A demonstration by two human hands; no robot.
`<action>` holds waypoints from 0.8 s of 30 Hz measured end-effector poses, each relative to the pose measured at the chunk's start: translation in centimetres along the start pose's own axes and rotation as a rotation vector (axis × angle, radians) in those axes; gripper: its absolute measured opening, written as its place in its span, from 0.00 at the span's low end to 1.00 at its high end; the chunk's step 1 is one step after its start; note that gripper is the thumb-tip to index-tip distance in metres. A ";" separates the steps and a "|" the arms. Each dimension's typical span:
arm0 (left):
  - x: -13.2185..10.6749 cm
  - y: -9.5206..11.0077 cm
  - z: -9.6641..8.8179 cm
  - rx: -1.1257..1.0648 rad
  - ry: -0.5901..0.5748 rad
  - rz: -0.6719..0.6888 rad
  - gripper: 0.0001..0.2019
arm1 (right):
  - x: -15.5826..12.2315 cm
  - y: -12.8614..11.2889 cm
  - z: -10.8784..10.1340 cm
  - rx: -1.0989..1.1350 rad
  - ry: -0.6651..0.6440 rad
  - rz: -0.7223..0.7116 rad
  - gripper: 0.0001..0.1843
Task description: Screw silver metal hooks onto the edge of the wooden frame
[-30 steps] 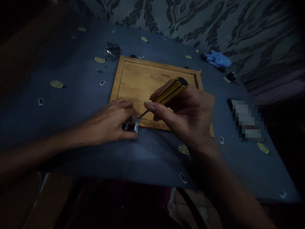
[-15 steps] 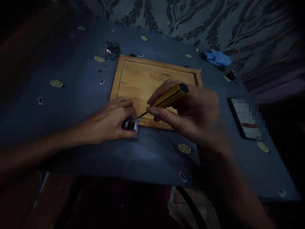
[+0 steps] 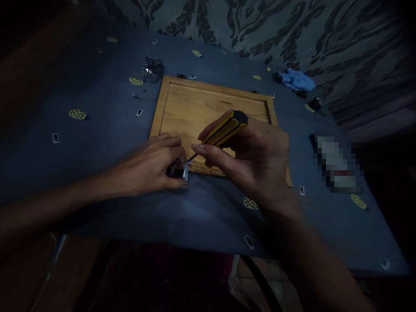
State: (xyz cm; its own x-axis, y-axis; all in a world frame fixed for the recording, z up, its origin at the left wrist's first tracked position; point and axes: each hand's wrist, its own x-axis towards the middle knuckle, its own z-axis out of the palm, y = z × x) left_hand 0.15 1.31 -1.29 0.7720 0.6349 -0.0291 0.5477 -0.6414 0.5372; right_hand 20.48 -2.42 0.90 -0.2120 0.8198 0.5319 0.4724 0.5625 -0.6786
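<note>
My right hand (image 3: 247, 160) grips the yellow-and-black handle of a screwdriver (image 3: 224, 129), its shaft slanting down to the left. The tip meets a small shiny metal fitting (image 3: 185, 171) at the near left corner of a framed wooden panel (image 3: 191, 102). My left hand (image 3: 156, 162) pinches that fitting from the left, thumb below and fingers above. Its exact kind is unclear, since my fingers and the dim light hide part of it. A row of small dark holes runs along the panel's near edge.
A dark blue patterned cloth covers the table. Loose screws (image 3: 134, 96) and a clear item with shiny metal parts (image 3: 152, 69) lie at the upper left. A blue cloth (image 3: 297, 80) sits by the wall at the far right. A blurred-out phone (image 3: 338, 164) lies on the right.
My right hand has shifted a little left and turned, so the screwdriver stands steeper. Its tip stays at the fitting. My left hand and the panel have hardly moved.
</note>
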 end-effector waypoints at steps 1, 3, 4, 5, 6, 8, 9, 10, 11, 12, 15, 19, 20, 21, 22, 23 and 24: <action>0.0 0.0 0.0 -0.002 0.001 0.002 0.17 | 0.0 0.0 0.1 -0.006 0.007 -0.003 0.10; 0.0 0.1 0.0 -0.007 -0.003 0.000 0.17 | -0.1 -0.1 0.2 -0.018 0.023 -0.003 0.10; 0.0 0.1 -0.1 -0.008 -0.009 -0.006 0.17 | -0.2 -0.2 0.2 -0.028 0.033 -0.001 0.10; 0.0 0.1 -0.1 -0.010 -0.013 -0.011 0.17 | -0.2 -0.2 0.3 -0.038 0.040 0.004 0.10; 0.0 0.2 -0.1 -0.012 -0.016 -0.015 0.17 | -0.2 -0.3 0.3 -0.044 0.047 0.012 0.10; -0.1 0.2 -0.1 -0.015 -0.013 -0.013 0.17 | -0.3 -0.3 0.4 -0.041 0.059 0.023 0.10; -0.1 0.2 -0.2 -0.014 -0.009 -0.011 0.17 | -0.3 -0.2 0.5 -0.033 0.062 0.030 0.11; -0.1 0.2 -0.1 -0.011 -0.008 -0.009 0.17 | -0.3 -0.2 0.5 -0.024 0.065 0.036 0.11; -0.1 0.2 -0.1 -0.008 -0.006 -0.008 0.17 | -0.3 -0.2 0.5 -0.017 0.064 0.037 0.11; -0.1 0.2 -0.1 -0.006 -0.005 -0.005 0.16 | -0.3 -0.2 0.5 -0.017 0.056 0.033 0.11; 0.0 0.1 0.0 0.005 0.002 0.007 0.17 | -0.2 -0.4 0.5 -0.031 0.048 -0.012 0.10; 0.0 0.1 -0.2 -0.007 0.002 0.020 0.15 | -0.1 -1.2 0.3 0.040 0.159 0.025 0.09; -0.1 0.2 -0.2 -0.012 -0.004 0.020 0.14 | -0.1 -1.3 0.3 0.051 0.207 0.040 0.09; -0.1 0.3 -0.3 -0.015 -0.009 0.017 0.14 | -0.1 -1.4 0.3 0.058 0.247 0.052 0.09; -0.1 0.3 -0.4 -0.015 -0.014 0.012 0.14 | -0.1 -1.3 0.3 0.058 0.266 0.069 0.09; -0.1 0.4 -0.4 -0.013 -0.015 0.006 0.14 | -0.1 -1.2 0.3 0.058 0.261 0.092 0.08; -0.1 0.4 -0.4 -0.012 -0.015 0.000 0.15 | -0.1 -1.0 0.4 0.065 0.246 0.107 0.09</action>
State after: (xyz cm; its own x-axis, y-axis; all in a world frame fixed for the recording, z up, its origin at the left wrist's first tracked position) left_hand 0.20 1.16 -0.73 0.7767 0.6285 -0.0422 0.5442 -0.6358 0.5473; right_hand 19.74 -3.04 1.30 0.0541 0.8289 0.5568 0.4230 0.4861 -0.7647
